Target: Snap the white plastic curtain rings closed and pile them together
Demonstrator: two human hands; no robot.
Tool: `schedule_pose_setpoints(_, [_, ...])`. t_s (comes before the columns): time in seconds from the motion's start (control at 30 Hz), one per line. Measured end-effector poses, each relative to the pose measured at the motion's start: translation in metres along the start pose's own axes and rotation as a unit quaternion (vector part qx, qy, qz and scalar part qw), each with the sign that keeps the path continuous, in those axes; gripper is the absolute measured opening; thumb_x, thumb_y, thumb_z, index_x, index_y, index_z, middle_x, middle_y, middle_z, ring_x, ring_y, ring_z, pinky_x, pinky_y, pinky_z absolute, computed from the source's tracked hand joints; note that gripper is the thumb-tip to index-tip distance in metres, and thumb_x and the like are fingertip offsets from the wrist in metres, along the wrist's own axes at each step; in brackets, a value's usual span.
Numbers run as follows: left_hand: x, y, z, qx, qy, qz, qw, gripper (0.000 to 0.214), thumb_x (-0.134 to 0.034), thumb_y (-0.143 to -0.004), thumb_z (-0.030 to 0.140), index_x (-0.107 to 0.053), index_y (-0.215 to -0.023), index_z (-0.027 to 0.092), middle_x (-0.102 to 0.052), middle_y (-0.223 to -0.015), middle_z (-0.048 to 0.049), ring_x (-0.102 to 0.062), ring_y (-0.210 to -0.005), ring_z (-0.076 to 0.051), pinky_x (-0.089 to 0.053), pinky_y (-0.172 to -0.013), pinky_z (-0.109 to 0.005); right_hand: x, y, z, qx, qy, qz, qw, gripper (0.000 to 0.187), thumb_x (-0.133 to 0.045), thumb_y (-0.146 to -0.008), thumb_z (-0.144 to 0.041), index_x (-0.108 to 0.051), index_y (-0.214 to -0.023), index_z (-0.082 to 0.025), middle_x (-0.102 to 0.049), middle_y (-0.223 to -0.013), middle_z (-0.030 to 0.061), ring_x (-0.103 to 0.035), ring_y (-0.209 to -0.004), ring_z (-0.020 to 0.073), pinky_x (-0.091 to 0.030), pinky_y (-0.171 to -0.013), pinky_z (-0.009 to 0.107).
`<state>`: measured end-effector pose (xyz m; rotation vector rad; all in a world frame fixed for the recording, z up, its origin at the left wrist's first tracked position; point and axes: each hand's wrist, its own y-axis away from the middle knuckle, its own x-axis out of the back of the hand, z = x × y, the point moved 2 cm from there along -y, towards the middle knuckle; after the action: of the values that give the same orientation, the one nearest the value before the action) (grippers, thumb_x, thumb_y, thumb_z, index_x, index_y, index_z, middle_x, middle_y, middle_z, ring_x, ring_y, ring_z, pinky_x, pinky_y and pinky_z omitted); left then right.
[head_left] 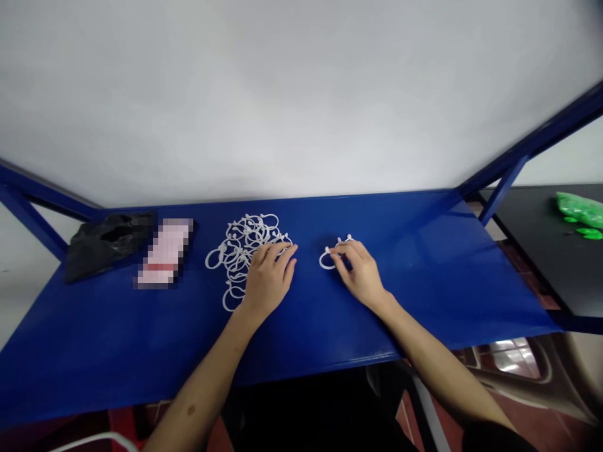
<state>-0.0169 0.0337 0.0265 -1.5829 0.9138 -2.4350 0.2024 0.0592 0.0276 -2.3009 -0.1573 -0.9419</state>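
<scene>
A loose heap of thin white plastic rings (pixel 245 238) with small knobs lies on the blue tabletop, left of the middle. My left hand (pixel 269 276) is over the heap's right edge, its fingers stretched and slightly apart; I see nothing held in it. To the right, my right hand (pixel 360 273) pinches a white plastic ring (pixel 325 260) near its knob between thumb and fingertips. Part of another white ring (pixel 349 238) shows just behind that hand, mostly hidden by the fingers.
A pixelated pink-and-white item (pixel 164 251) and a crumpled black plastic bag (pixel 110 242) lie on the left of the blue table (pixel 438 263). Blue metal braces (pixel 504 185) flank it. A black table (pixel 546 245) at right holds a green bag (pixel 581 210). A white wall rises behind.
</scene>
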Motion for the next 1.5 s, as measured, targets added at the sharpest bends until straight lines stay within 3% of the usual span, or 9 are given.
schedule_pose_setpoints(0.13, [-0.007,0.003,-0.006,0.010,-0.112,-0.021,0.993,0.028,-0.063,-0.092,0.022,-0.068,-0.120,0.019,-0.063,-0.133,-0.0131,-0.052,-0.120,-0.036,-0.041,-0.097,-0.052,0.012,-0.004,0.027,-0.087,0.059,0.036,0.994,0.013,-0.055,-0.099,-0.025,-0.067,-0.099,-0.020,-0.069,-0.097,0.0080,-0.064,-0.087,0.0218,-0.054,-0.080,0.038])
schedule_pose_setpoints(0.3, [-0.011,0.005,-0.004,0.015,-0.129,-0.003,0.992,0.009,-0.064,-0.092,0.022,-0.071,-0.098,0.021,-0.066,-0.129,-0.0106,-0.052,-0.119,-0.035,-0.036,-0.094,-0.051,0.016,-0.006,0.045,-0.131,0.115,0.042,0.984,0.019,-0.058,-0.097,-0.032,-0.067,-0.109,-0.019,-0.069,-0.099,0.0096,-0.062,-0.089,0.0248,-0.053,-0.083,0.042])
schedule_pose_setpoints(0.47, [-0.005,0.003,0.002,0.012,-0.050,0.055,0.997,0.006,-0.070,-0.090,0.027,-0.068,-0.094,0.023,-0.075,-0.103,-0.0045,-0.059,-0.102,-0.028,-0.035,-0.089,-0.046,0.015,-0.005,0.029,-0.074,0.098,0.045,0.991,0.018,-0.055,-0.100,-0.030,-0.066,-0.110,-0.020,-0.069,-0.103,0.0104,-0.061,-0.096,0.0255,-0.053,-0.088,0.045])
schedule_pose_setpoints(0.57, [0.000,0.002,0.010,0.050,0.060,0.064,0.995,0.009,-0.072,-0.089,0.027,-0.065,-0.091,0.022,-0.075,-0.090,-0.0006,-0.062,-0.091,-0.022,-0.039,-0.087,-0.041,0.009,-0.001,0.005,-0.001,0.015,-0.012,1.000,0.017,-0.056,-0.100,-0.030,-0.063,-0.113,-0.022,-0.069,-0.106,0.0090,-0.064,-0.100,0.0235,-0.054,-0.091,0.042])
schedule_pose_setpoints(0.73, [0.001,0.004,0.020,0.180,0.247,0.033,0.952,0.008,-0.070,-0.088,0.028,-0.065,-0.089,0.022,-0.071,-0.082,0.0013,-0.062,-0.071,-0.014,-0.047,-0.069,-0.028,-0.010,0.010,-0.022,0.040,-0.124,-0.119,0.984,0.027,-0.065,-0.095,-0.036,-0.058,-0.117,-0.021,-0.070,-0.105,0.0071,-0.068,-0.088,0.0180,-0.058,-0.079,0.034])
schedule_pose_setpoints(0.93, [-0.010,0.007,0.015,0.264,0.386,-0.033,0.883,0.018,-0.071,-0.085,0.038,-0.068,-0.092,0.022,-0.072,-0.087,-0.0002,-0.063,-0.071,-0.013,-0.050,-0.069,-0.027,-0.019,0.016,-0.018,-0.020,-0.156,-0.051,0.986,0.014,-0.059,-0.099,-0.025,-0.058,-0.112,-0.021,-0.071,-0.086,0.0015,-0.068,-0.070,0.0131,-0.056,-0.065,0.025])
schedule_pose_setpoints(1.07, [-0.012,0.007,0.010,0.284,0.435,-0.064,0.852,0.020,-0.071,-0.085,0.041,-0.073,-0.093,0.022,-0.074,-0.092,-0.0027,-0.066,-0.077,-0.015,-0.052,-0.072,-0.028,-0.014,0.013,-0.016,-0.016,-0.166,-0.041,0.985,0.010,-0.060,-0.099,-0.027,-0.063,-0.107,-0.022,-0.073,-0.091,0.0032,-0.071,-0.077,0.0149,-0.058,-0.072,0.027])
schedule_pose_setpoints(1.27, [-0.012,0.010,0.015,0.298,0.411,-0.057,0.860,0.010,-0.074,-0.080,0.031,-0.074,-0.076,0.022,-0.074,-0.076,-0.0002,-0.065,-0.067,-0.015,-0.051,-0.066,-0.027,-0.015,0.015,-0.016,-0.003,-0.227,-0.084,0.970,0.019,-0.048,-0.103,-0.023,-0.067,-0.103,-0.021,-0.073,-0.091,0.0056,-0.071,-0.079,0.0152,-0.059,-0.071,0.028])
schedule_pose_setpoints(1.5, [-0.015,0.014,0.024,0.260,0.366,-0.032,0.893,0.010,-0.067,-0.084,0.020,-0.072,-0.076,0.021,-0.074,-0.076,0.0002,-0.067,-0.069,-0.015,-0.053,-0.067,-0.027,-0.015,0.021,-0.014,0.071,-0.181,-0.094,0.976,0.021,-0.043,-0.103,-0.017,-0.064,-0.103,-0.021,-0.072,-0.096,0.0082,-0.071,-0.088,0.0174,-0.059,-0.076,0.032])
